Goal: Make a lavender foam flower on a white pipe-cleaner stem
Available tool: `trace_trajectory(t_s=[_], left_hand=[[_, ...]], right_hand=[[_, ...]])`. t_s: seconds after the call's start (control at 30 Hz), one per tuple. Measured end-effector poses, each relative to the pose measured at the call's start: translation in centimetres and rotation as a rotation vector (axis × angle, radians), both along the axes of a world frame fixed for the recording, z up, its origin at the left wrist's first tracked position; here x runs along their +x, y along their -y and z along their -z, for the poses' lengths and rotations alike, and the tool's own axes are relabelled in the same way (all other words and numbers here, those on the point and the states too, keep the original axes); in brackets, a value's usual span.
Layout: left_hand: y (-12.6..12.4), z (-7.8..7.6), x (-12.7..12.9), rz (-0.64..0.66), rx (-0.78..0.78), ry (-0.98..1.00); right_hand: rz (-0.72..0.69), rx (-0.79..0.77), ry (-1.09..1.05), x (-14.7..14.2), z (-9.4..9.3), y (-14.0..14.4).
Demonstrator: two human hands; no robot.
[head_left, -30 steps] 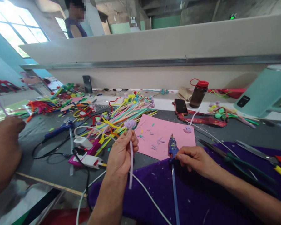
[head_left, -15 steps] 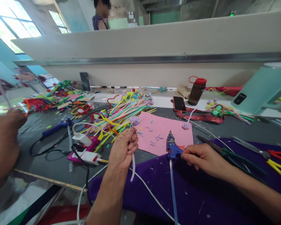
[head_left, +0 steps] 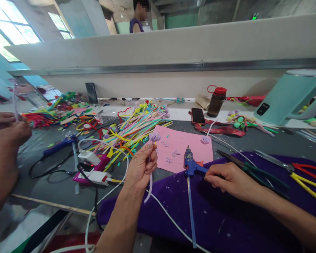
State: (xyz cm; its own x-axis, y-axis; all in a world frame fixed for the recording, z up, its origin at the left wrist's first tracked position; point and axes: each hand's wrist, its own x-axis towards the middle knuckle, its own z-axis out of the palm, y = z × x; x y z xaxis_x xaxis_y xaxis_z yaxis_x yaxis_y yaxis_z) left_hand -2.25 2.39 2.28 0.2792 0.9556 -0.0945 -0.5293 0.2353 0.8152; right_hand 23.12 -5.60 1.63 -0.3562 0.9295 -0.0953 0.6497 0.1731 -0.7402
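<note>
My left hand (head_left: 143, 161) is closed around the stem of a lilac pipe-cleaner flower (head_left: 154, 137). The fluffy head stands above my thumb, and the stem's tail hangs out below my fist. At the right, my right hand (head_left: 225, 177) has its fingers curled at the handle end of a blue glue gun (head_left: 192, 167). The gun points away from me, with a long clear glue stick trailing from its back. Under both lies a pink sheet (head_left: 184, 140) with small lilac clippings. Another lilac flower (head_left: 205, 140) rests at the sheet's right edge.
Pliers (head_left: 249, 168) and red-and-yellow-handled scissors (head_left: 289, 167) lie on purple cloth (head_left: 168, 211). Behind are pipe cleaners (head_left: 137, 126), a phone (head_left: 198, 116), a bottle (head_left: 217, 101) and a kettle (head_left: 287, 98). A power strip (head_left: 94, 172) and a co-worker's hands (head_left: 13, 130) are leftward.
The view has swung slightly right. My right hand has drawn back a little along the glue gun's handle. The lilac flower in my left hand has turned slightly. The co-worker's second hand has come into view.
</note>
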Motion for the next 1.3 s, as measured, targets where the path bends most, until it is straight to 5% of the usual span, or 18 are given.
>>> trace_trajectory(t_s=[0.2, 0.47, 0.8, 1.3], left_hand=[[0.1, 0.0, 0.1, 0.018, -0.005, 0.005], [0.2, -0.1, 0.4, 0.012, -0.018, -0.007], [0.3, 0.0, 0.4, 0.021, -0.001, -0.002], [0.4, 0.3, 0.5, 0.033, -0.048, 0.008]], right_hand=[[0.019, 0.083, 0.093, 0.9, 0.4, -0.3], [0.014, 0.423, 0.452, -0.4, 1.8, -1.7], [0.035, 0.389, 0.603, -1.4, 2.4, -2.2], [0.015, 0.434, 0.505, -1.5, 3.4, -2.1]])
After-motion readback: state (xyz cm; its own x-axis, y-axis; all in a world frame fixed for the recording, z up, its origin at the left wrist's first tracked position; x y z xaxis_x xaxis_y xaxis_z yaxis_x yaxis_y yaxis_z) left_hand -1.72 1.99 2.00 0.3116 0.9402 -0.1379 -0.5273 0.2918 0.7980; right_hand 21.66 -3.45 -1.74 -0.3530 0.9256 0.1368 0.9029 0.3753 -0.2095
